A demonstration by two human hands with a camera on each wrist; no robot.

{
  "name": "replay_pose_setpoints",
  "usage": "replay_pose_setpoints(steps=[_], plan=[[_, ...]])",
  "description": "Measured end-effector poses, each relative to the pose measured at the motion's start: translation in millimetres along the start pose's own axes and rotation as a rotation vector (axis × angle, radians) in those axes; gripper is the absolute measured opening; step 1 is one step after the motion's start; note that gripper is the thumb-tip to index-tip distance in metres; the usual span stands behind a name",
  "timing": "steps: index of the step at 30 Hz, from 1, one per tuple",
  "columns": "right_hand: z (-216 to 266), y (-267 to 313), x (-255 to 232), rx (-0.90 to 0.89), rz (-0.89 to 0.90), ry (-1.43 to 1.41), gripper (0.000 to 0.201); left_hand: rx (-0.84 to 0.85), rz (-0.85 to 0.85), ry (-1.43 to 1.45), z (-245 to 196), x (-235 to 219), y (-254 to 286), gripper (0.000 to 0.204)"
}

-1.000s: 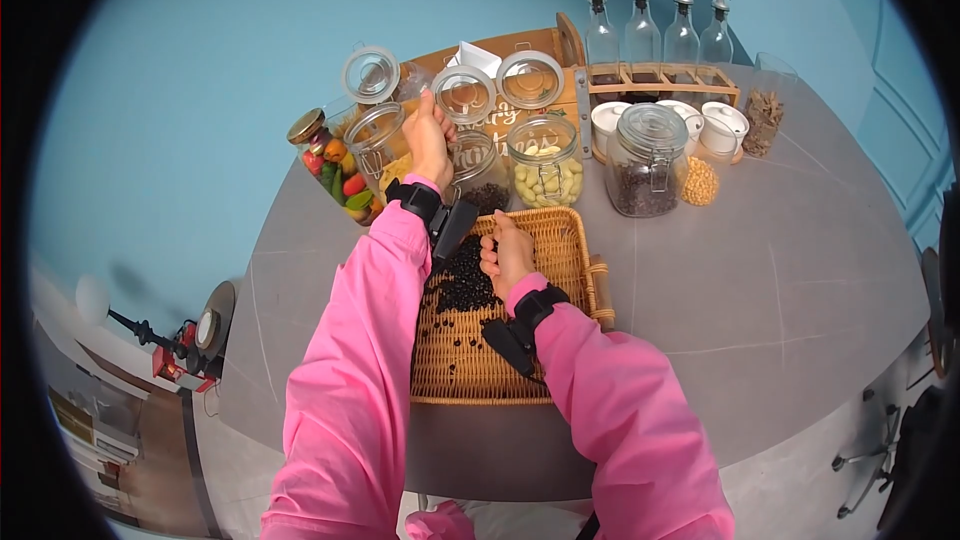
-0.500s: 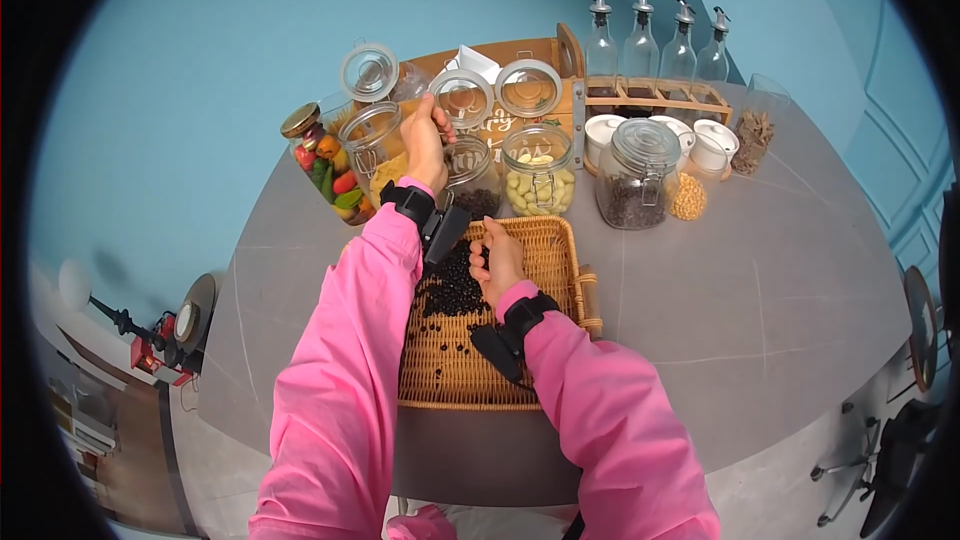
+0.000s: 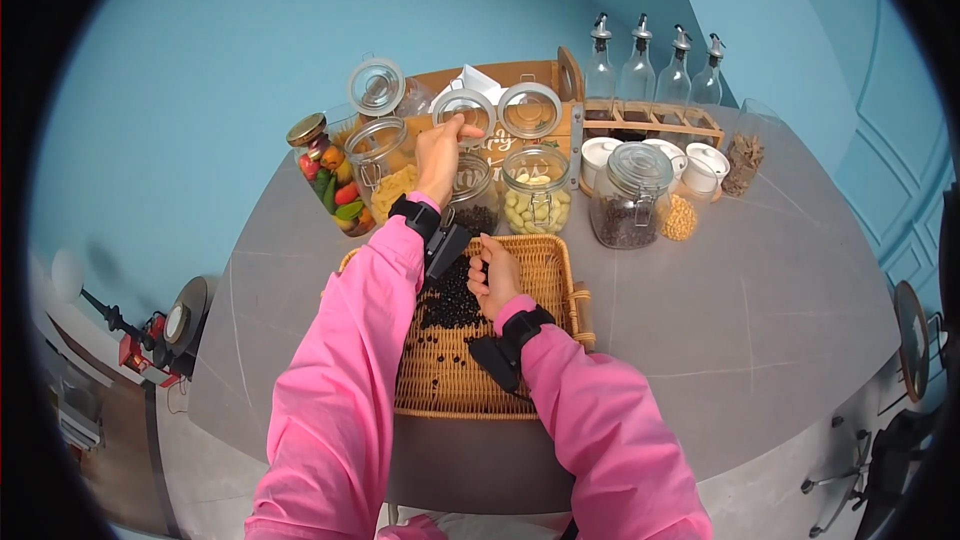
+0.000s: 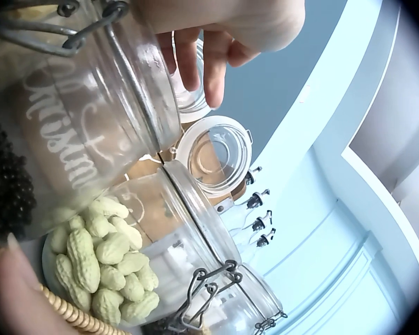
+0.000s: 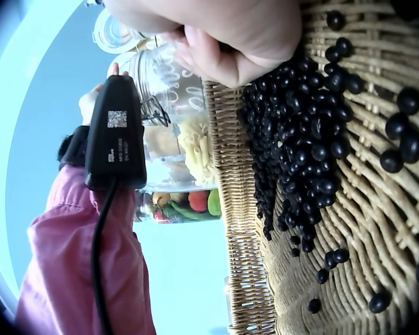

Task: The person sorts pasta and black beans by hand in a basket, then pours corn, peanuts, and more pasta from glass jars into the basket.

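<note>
My left hand (image 3: pixel 440 158) hovers over the mouth of a clip-top glass jar (image 3: pixel 477 183) with dark beans (image 4: pixel 5 181) at its bottom. In the left wrist view its fingers (image 4: pixel 215 80) hang loosely beyond the rim with nothing between them. My right hand (image 3: pixel 500 278) is curled at the pile of black beans (image 3: pixel 450 302) in a wicker basket (image 3: pixel 470 400); dark shows within its curl, and the palm is hidden. In the right wrist view, this fist rests close over the pile, and stray beans (image 5: pixel 378 301) lie scattered across the weave.
Beside that jar stand a jar of pale peanut-shaped pieces (image 3: pixel 538 205), a pasta jar (image 3: pixel 392 185) and a vegetable jar (image 3: pixel 340 185). Further right are a closed jar (image 3: pixel 632 205), a cup of yellow kernels (image 3: pixel 680 218), white pots (image 3: pixel 706 168) and racked bottles (image 3: pixel 637 75).
My left hand's fingers have loosened from a raised curl and now reach to the right over the jar. The right hand stays curled at the beans. The head view has tilted up slightly.
</note>
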State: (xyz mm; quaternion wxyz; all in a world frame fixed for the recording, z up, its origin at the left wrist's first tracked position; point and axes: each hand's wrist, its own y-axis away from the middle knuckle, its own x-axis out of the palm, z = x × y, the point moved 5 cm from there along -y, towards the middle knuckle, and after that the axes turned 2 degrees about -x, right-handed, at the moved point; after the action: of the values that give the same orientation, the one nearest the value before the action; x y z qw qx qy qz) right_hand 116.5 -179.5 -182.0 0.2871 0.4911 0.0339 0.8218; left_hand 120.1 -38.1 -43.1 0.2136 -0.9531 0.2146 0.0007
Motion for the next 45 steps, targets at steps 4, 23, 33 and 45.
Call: replay_pose_setpoints(steps=[4, 23, 33, 45], plan=[[0, -1, -1, -0.001, 0.009, -0.010, 0.028, 0.050, 0.028, -0.031, -10, 2, 4, 0.040], [3, -3, 1, 0.028, 0.081, 0.045, 0.033, 0.344, 0.487, -0.539, -12, -75, 128, 0.018], [9, -2, -1, -0.017, 0.071, 0.149, 0.035, 0.481, 0.682, -0.884, 12, -69, 159, 0.057], [11, 3, 1, -0.104, 0.064, 0.230, 0.035, 0.676, 0.757, -1.014, 26, -60, 179, 0.045]])
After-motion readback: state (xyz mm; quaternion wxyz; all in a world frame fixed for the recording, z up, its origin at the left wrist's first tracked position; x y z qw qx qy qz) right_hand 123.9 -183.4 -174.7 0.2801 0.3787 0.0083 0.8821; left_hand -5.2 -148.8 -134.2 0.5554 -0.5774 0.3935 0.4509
